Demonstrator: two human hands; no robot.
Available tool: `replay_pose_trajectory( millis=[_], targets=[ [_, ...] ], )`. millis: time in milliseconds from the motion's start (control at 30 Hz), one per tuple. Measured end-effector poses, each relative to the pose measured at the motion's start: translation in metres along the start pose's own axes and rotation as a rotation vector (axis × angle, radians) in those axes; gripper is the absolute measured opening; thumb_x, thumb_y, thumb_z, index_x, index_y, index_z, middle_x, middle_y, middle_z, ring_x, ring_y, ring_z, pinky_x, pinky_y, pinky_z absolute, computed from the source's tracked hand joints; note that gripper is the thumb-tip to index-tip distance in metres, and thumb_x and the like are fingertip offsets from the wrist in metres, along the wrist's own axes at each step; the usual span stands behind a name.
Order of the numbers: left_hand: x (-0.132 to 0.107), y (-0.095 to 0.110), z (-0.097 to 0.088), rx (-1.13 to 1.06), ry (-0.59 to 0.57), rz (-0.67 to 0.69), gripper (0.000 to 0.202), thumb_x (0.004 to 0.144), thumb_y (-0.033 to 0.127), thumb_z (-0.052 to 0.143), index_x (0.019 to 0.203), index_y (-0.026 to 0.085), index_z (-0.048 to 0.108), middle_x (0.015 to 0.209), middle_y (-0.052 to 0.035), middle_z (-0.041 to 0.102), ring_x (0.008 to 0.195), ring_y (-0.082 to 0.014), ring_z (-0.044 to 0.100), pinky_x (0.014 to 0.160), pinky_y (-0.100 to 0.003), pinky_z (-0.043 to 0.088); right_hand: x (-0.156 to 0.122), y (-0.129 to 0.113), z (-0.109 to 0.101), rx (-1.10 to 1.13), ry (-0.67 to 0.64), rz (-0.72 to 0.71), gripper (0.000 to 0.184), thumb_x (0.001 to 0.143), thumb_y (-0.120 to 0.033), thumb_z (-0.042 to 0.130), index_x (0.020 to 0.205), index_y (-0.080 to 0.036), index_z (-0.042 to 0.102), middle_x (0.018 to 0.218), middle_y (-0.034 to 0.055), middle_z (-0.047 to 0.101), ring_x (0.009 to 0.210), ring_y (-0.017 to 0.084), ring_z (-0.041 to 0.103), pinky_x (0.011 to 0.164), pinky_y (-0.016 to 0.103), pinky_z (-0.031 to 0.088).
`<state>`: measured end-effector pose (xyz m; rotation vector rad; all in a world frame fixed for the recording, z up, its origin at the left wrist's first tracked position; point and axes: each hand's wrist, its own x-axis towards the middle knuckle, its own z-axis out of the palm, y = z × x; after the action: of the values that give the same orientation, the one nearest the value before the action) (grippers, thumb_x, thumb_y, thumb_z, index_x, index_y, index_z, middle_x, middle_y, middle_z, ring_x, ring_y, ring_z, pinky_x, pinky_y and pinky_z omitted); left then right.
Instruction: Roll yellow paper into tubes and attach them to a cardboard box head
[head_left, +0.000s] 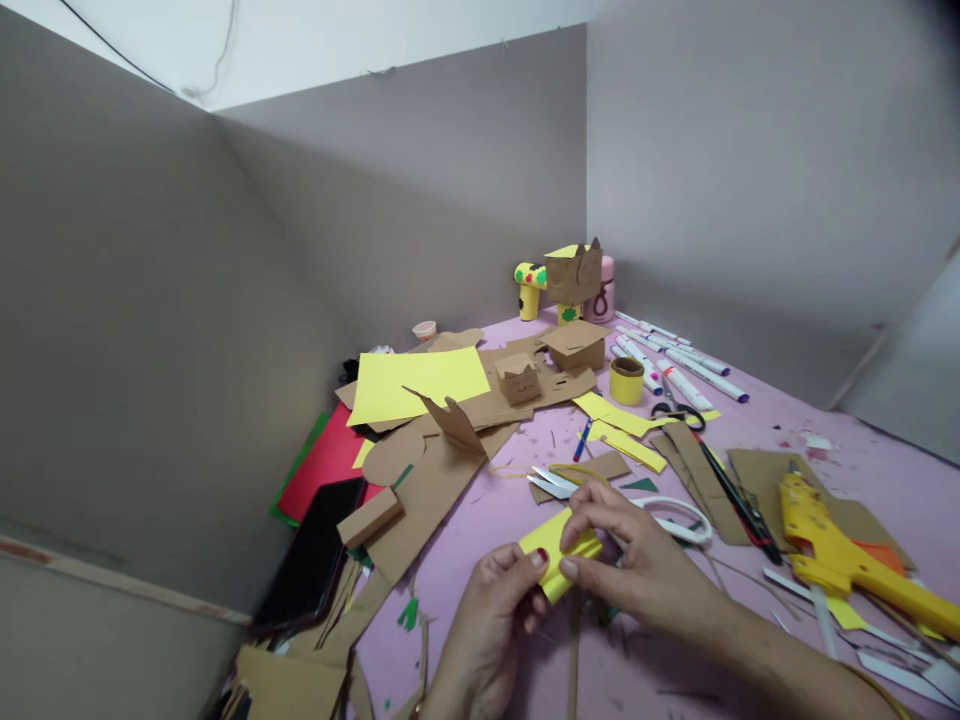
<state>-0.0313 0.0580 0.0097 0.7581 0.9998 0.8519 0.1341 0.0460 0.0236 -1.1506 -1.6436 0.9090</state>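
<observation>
A small folded piece of yellow paper [546,537] is held between my two hands, just above the pink tabletop. My left hand [499,600] grips its left side, the thumb pressed on top. On its right side, the fingers and thumb of my right hand [622,550] pinch a folded edge. White-handled scissors [686,512] lie partly behind my right hand, their blades [553,484] pointing left. A strip of brown cardboard [600,468] sits beside the blades. What lies under my palms is hidden.
A yellow glue gun [832,550] lies at the right, near a black-and-red cutter [739,505]. Markers [682,385] and black-handled scissors [679,412] are farther back. Cardboard pieces, a yellow sheet [420,383] and a black phone [309,555] crowd the left. Grey partitions [420,190] enclose the table.
</observation>
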Motion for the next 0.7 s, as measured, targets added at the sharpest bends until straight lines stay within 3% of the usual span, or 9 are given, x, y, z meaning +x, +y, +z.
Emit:
replay_pose_trajectory(
  millis=[400, 700],
  targets=[
    [-0.0018, 0.0038, 0.0001, -0.044, 0.05, -0.01, 0.033, 0.053, 0.036, 0.082, 0.057, 0.011, 0.061, 0.044, 0.0038, 0.05, 0.04, -0.0025, 0.037, 0.038, -0.014, 0.022, 0.0027, 0.0018, -0.0036, 0.09, 0.083, 0.035, 0.013, 0.077, -0.028, 0.061, 0.065, -0.021, 0.061, 0.086, 0.0019, 0.051, 0.085, 0.021, 0.053, 0.079, 0.034, 0.04],
    [-0.0024, 0.0057, -0.003, -0.159, 0.142, -0.053, 0.027, 0.054, 0.027, 0.083, 0.063, 0.01, 0.063, 0.05, 0.0039, 0.053, 0.041, -0.0021, 0.042, 0.036, -0.011, 0.027, 0.005, 0.0033, -0.0062, 0.089, 0.118, 0.08, 0.018, 0.079, -0.03, 0.059, 0.063, -0.021, 0.061, 0.083, 0.0024, 0.051, 0.083, 0.022, 0.054, 0.078, 0.036, 0.04]
  ],
)
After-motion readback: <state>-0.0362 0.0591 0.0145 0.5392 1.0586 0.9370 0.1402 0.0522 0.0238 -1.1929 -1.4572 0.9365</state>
